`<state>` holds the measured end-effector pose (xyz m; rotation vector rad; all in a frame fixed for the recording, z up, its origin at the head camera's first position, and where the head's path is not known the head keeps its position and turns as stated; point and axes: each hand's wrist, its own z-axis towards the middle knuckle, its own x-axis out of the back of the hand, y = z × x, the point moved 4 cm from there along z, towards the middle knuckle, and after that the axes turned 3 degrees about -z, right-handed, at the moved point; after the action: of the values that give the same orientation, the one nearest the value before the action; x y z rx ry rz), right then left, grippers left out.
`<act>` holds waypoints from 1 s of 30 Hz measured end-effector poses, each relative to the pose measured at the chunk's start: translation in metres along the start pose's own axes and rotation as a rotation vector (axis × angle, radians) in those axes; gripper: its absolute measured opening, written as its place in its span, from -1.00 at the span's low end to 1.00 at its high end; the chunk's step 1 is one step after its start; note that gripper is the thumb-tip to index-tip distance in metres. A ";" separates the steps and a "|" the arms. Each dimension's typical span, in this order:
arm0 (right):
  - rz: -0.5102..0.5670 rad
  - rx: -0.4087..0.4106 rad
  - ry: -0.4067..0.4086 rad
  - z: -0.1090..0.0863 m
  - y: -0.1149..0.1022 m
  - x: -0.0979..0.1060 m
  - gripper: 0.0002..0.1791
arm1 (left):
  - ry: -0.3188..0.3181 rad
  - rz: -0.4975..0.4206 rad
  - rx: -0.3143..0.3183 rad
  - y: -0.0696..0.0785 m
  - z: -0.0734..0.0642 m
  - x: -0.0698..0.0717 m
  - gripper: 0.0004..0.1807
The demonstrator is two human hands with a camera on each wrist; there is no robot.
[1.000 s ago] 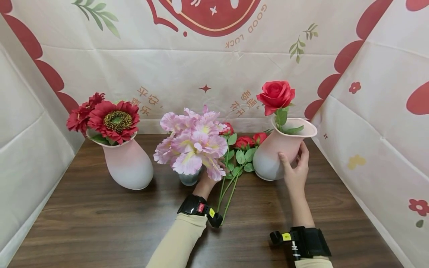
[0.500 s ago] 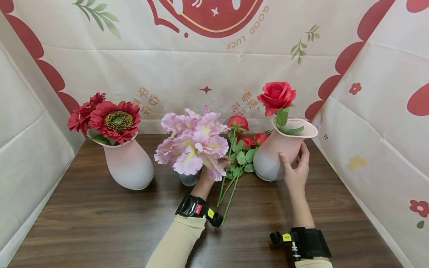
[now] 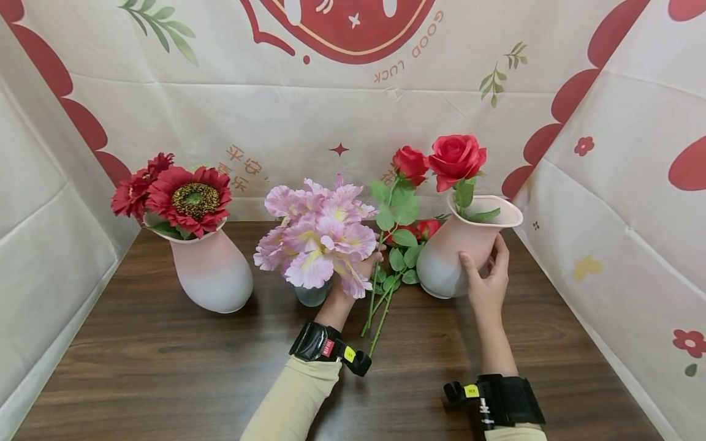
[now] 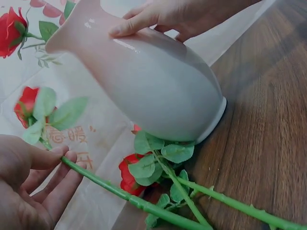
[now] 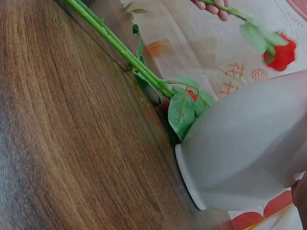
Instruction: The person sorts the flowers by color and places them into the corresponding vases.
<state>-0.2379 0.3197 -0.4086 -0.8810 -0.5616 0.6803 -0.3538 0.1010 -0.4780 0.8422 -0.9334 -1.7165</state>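
Note:
My left hand [image 4: 36, 184] pinches the green stem of a red rose [image 3: 410, 164] between thumb and fingers; its bloom stands raised to the left of the right-hand vase. In the head view this hand [image 3: 361, 278] is partly hidden behind pink-purple flowers. My right hand [image 3: 489, 278] grips the side of a pink-and-white vase [image 3: 444, 263], thumb on the near side, fingers around the right. One red rose [image 3: 456, 160] stands in that vase. More roses [image 3: 427, 229] lie on the table against the vase's left side, their stems [image 3: 380, 324] pointing toward me.
Pink-purple flowers [image 3: 320, 236] stand in a small grey-blue vase [image 3: 312, 296] at the middle. On the left is another pink-and-white vase [image 3: 212, 275] holding dark red flowers [image 3: 193, 199]. A printed cloth [image 3: 309, 116] encloses the back and sides of the wooden table [image 3: 182, 373].
My left hand has lifted one rose from the lying bunch, and its bloom has moved up and right toward the vase. My right hand has stayed on the vase.

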 end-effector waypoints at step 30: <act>0.032 0.034 0.026 -0.001 0.001 -0.001 -0.23 | 0.165 0.039 -0.069 0.134 -0.013 -0.028 -0.77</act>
<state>-0.2380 0.3194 -0.4103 -0.8672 -0.5121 0.7042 -0.2788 0.0939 -0.3635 0.8996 -0.7708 -1.6102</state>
